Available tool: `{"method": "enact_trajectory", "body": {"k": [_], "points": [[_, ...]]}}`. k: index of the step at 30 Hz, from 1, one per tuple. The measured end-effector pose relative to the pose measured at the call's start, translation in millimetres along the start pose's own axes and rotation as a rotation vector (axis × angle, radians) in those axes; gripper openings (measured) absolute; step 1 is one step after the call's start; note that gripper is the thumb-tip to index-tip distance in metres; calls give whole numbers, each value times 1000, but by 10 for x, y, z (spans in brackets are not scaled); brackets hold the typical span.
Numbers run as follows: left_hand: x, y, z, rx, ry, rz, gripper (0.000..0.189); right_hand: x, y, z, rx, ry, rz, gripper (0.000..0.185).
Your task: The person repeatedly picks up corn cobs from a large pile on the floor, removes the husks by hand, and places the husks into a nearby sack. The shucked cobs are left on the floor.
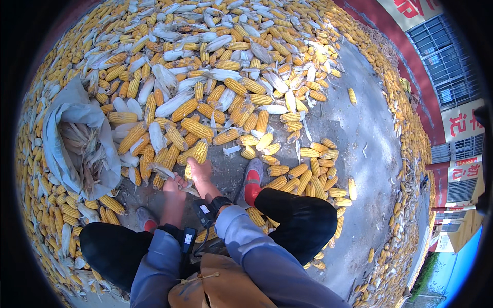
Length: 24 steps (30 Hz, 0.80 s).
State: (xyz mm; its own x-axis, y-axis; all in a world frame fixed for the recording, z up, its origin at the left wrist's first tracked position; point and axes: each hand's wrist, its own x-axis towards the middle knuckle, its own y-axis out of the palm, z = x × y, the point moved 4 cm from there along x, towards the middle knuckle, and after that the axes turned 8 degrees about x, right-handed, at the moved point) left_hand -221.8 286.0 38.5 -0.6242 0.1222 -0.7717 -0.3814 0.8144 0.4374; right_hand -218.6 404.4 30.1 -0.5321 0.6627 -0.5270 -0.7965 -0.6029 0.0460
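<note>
My right hand (201, 171) grips a husked yellow corn cob (200, 151) just above the concrete. More yellow kernels show beside its thumb; whether they belong to a second cob I cannot tell. Close by on the left, my left hand (174, 184) has its fingers closed on a dry corn husk (162, 170), partly hidden by the fingers. Directly beyond both hands lies the edge of a big heap of corn cobs (197, 128), some bare and some still wrapped in pale husks.
An open white woven sack (109, 161) holding loose husks stands at left. Bare cobs (315, 175) lie beside my right shoe (252, 177). Past a strip of concrete (364, 134), more corn (414, 154) lines a red-and-white building with barred windows (443, 57).
</note>
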Motion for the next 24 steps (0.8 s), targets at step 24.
{"method": "enact_trajectory", "body": {"k": [24], "points": [[469, -119, 850, 417, -351, -76, 17, 1756, -4709, 1660, -1860, 285, -395, 38]]}}
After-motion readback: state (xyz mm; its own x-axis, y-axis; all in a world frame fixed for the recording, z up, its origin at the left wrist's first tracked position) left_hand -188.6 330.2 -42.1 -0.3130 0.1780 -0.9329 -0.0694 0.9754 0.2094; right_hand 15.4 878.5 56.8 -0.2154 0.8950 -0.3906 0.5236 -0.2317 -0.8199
